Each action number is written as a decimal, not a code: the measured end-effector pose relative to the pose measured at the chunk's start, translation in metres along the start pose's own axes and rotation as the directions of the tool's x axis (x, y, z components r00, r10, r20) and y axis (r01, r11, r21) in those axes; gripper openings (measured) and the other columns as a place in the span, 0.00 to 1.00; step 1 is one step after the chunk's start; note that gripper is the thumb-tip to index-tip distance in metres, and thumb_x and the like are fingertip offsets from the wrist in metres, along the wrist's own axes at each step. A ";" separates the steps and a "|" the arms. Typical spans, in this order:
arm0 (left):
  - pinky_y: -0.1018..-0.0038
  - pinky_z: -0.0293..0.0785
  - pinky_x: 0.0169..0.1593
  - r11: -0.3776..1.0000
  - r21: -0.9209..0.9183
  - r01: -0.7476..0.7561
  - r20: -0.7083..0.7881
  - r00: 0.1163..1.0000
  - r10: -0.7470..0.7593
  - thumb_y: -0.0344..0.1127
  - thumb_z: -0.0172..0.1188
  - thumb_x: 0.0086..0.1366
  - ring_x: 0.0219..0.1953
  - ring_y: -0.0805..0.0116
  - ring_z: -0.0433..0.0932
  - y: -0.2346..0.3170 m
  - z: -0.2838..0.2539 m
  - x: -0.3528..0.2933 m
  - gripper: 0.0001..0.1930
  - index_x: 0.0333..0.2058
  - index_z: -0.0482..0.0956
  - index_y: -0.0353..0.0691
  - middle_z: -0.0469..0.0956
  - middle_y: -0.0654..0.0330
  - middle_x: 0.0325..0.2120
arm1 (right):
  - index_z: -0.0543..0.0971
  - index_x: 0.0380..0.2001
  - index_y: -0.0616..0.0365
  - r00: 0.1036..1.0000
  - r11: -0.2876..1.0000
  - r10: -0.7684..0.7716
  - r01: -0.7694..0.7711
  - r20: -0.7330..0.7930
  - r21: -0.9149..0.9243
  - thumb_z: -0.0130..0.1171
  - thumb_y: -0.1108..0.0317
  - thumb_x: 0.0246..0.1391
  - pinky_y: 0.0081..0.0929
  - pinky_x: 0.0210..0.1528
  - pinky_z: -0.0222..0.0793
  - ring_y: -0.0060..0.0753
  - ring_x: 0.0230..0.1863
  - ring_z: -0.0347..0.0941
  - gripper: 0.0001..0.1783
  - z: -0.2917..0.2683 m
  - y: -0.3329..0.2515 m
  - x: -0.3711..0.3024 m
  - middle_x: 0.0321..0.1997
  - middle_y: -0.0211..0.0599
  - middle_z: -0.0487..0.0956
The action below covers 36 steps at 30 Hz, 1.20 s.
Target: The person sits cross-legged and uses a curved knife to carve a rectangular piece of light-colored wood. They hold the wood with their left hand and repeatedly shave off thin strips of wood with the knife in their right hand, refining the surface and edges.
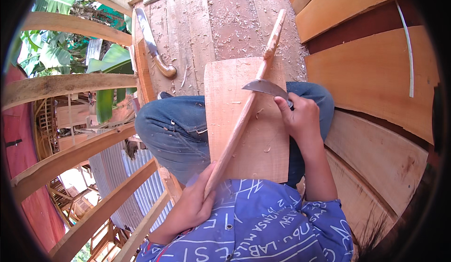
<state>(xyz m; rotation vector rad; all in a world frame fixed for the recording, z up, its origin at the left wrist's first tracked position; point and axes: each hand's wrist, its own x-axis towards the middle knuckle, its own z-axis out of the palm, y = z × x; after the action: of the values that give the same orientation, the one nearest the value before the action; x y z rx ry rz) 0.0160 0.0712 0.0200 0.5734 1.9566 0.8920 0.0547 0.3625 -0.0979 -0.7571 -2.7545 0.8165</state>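
Note:
A long wooden stick (238,126) runs slantwise across a flat wooden board (224,81) that rests over my lap. My left hand (193,201) is wrapped round the stick's near end, close to my shirt. In my right hand (300,116) is a curved knife (265,88), its handle mostly hidden by my fingers. The dark blade lies across the stick, touching it a little above the middle. Beyond the blade the far part of the stick looks rougher. A few curled shavings lie on the board.
A machete (154,46) with a wooden handle lies on the plank floor (188,22), left of the board. Wood shavings (237,24) are scattered ahead. A slatted wooden railing (70,83) stands at the left, and a plank wall (371,69) rises close on the right.

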 end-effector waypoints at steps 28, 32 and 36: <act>0.58 0.71 0.50 0.999 -0.041 0.001 -0.006 1.000 -0.001 0.21 0.51 0.60 0.45 0.34 0.76 0.000 -0.006 0.005 0.36 0.68 0.53 0.39 0.75 0.32 0.43 | 0.74 0.23 0.67 0.974 0.921 0.205 -0.225 0.095 0.318 0.59 0.51 0.60 0.36 0.21 0.60 0.42 0.14 0.65 0.26 -0.004 0.004 0.015 0.13 0.52 0.68; 0.67 0.71 0.55 0.999 -0.005 0.036 -0.001 0.999 -0.036 0.21 0.52 0.60 0.50 0.45 0.79 0.015 -0.032 0.002 0.33 0.66 0.59 0.38 0.77 0.41 0.48 | 0.74 0.23 0.67 0.986 0.903 0.122 -0.159 0.116 0.399 0.62 0.60 0.58 0.31 0.21 0.60 0.28 0.15 0.63 0.19 -0.002 -0.002 -0.008 0.13 0.46 0.68; 0.59 0.72 0.58 0.946 0.304 -0.115 -0.185 0.967 0.177 0.18 0.54 0.54 0.53 0.48 0.78 0.016 -0.048 -0.004 0.32 0.61 0.70 0.41 0.78 0.45 0.49 | 0.72 0.21 0.64 0.978 0.874 0.178 -0.206 0.106 0.439 0.57 0.61 0.62 0.24 0.21 0.54 0.16 0.20 0.56 0.20 -0.004 -0.003 -0.022 0.15 0.27 0.63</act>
<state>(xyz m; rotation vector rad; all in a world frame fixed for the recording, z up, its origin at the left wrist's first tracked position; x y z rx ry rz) -0.0224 0.0609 0.0509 0.8336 2.2833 0.7843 0.0732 0.3510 -0.0928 -0.9220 -2.4109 1.4732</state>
